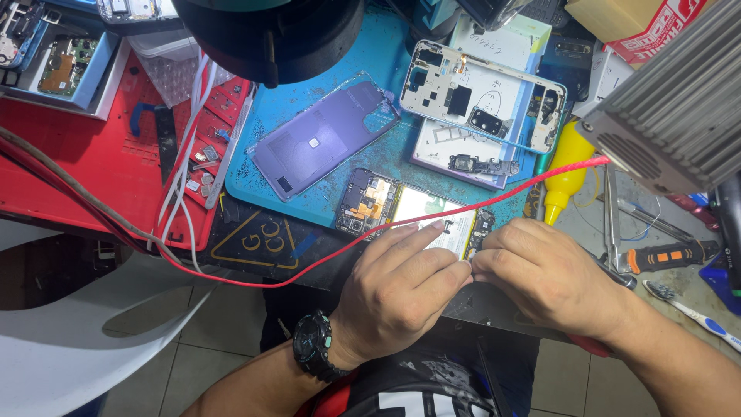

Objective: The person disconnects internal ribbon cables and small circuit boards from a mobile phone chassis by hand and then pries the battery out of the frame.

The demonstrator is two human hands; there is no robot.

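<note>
opened phone (401, 212) lies on the blue mat (386, 62), just below the purple back cover (324, 135) | left hand (401, 289) grip pressed on its battery | right hand (544, 278) grip pinched at phone's lower edge; held item hidden | best steady, gentle pressure

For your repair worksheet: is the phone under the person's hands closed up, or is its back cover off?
Back cover off. The phone shows its bare circuit board and battery, while a purple back cover lies apart on the blue mat.
</note>
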